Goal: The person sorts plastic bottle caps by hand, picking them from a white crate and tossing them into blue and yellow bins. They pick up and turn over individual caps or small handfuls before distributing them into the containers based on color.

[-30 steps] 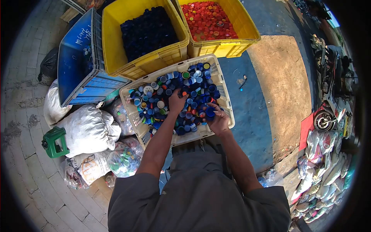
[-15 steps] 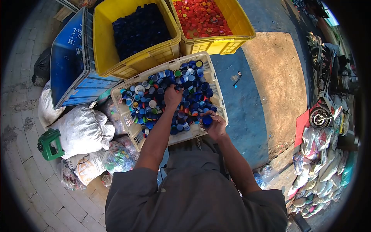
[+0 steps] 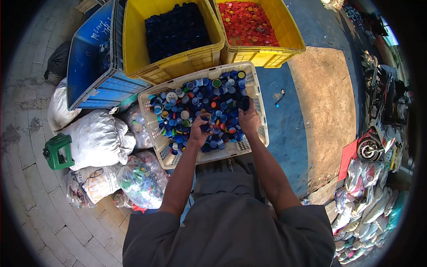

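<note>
A cream plastic crate (image 3: 148, 119) in front of me holds a heap of bottle caps (image 3: 202, 95), mostly blue, with some white, green and orange ones. My left hand (image 3: 199, 131) is over the near middle of the heap, its fingers curled round what looks like a dark bottle cap, partly hidden by the fingers. Close to the crate's right side is my right hand (image 3: 250, 120). Its fingers are closed on a dark blue bottle cap (image 3: 243, 103).
Beyond the crate stand a yellow bin (image 3: 178, 62) of dark blue caps and another yellow bin (image 3: 262, 58) of red caps. A blue bin (image 3: 89, 58) leans at the left. Filled sacks (image 3: 100, 140) and a green plastic container (image 3: 58, 151) lie below it.
My left hand has drawn back toward me from the middle of the heap. My right hand has moved forward to the crate's right side. The view has shifted slightly.
</note>
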The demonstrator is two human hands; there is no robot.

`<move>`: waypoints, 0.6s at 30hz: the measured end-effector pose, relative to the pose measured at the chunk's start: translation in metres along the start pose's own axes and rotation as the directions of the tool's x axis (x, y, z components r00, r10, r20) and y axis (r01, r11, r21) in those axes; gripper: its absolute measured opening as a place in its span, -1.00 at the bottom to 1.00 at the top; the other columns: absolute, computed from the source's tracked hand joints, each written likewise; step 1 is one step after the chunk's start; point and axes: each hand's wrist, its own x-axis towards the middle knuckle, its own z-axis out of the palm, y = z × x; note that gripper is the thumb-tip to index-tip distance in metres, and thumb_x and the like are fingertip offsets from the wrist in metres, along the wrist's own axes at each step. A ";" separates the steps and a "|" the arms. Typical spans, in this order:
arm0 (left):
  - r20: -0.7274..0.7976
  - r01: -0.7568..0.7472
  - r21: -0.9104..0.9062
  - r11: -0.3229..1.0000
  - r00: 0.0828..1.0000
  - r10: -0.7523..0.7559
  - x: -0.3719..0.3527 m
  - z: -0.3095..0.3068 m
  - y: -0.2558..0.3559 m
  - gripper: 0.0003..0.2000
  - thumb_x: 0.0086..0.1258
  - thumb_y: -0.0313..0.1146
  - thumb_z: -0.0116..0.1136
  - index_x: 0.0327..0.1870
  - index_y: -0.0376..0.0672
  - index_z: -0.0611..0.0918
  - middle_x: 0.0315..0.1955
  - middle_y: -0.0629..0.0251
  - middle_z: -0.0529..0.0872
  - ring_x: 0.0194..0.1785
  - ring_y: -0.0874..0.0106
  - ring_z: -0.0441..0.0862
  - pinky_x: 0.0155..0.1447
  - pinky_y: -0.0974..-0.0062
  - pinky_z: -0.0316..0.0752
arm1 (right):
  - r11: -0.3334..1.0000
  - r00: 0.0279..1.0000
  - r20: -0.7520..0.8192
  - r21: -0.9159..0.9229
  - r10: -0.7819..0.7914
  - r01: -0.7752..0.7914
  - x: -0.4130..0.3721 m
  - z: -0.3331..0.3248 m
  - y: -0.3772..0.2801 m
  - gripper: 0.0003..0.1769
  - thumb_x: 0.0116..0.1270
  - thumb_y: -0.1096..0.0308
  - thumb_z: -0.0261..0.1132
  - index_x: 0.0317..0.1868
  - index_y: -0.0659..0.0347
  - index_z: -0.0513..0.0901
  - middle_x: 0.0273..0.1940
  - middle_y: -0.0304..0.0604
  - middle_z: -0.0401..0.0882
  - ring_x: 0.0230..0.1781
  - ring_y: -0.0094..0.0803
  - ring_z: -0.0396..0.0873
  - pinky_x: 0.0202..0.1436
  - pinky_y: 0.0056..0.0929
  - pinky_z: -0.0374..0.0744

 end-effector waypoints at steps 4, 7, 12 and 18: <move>0.019 -0.003 -0.117 0.993 1.000 0.005 -0.017 -0.009 -0.005 -0.71 0.18 -0.45 -0.04 -0.04 -0.12 0.52 -0.24 0.28 0.58 -0.30 0.44 0.58 -0.36 0.45 0.47 | 0.991 0.997 -0.017 -0.110 0.077 -0.078 0.013 0.010 -0.010 -0.35 0.25 0.23 0.25 0.36 -0.05 0.31 0.05 0.16 0.58 0.01 0.14 0.58 0.06 0.02 0.53; 0.003 0.019 -0.125 0.992 1.000 -0.018 -0.030 -0.013 -0.006 -0.66 0.16 -0.42 -0.02 0.00 -0.10 0.51 -0.15 0.29 0.59 -0.22 0.37 0.58 -0.26 0.36 0.47 | 0.988 0.997 -0.034 -0.131 0.074 -0.078 0.019 0.019 -0.008 -0.43 0.28 0.23 0.23 0.32 -0.08 0.37 0.05 0.10 0.60 0.01 0.12 0.59 0.05 0.00 0.55; 0.042 -0.029 -0.228 0.973 0.998 0.040 -0.039 -0.022 -0.005 -0.62 0.29 -0.29 -0.03 0.13 -0.16 0.48 0.00 0.19 0.61 -0.06 0.29 0.61 -0.03 0.27 0.53 | 0.993 1.000 -0.009 0.111 -0.028 0.029 0.017 0.024 -0.007 -0.53 0.28 0.24 0.21 0.19 0.11 0.44 -0.08 0.05 0.63 -0.17 -0.02 0.65 -0.13 -0.09 0.60; 0.071 -0.063 -0.489 0.870 0.991 0.112 -0.037 -0.014 0.008 -0.53 0.38 -0.16 -0.07 0.23 -0.24 0.40 0.09 0.11 0.57 0.11 0.19 0.55 0.24 0.17 0.42 | 0.119 0.709 0.701 0.712 -0.076 -0.692 -0.003 0.035 -0.008 -0.56 0.22 0.26 0.11 0.13 0.16 0.48 -0.04 -0.04 0.59 -0.21 -0.18 0.62 -0.20 -0.21 0.61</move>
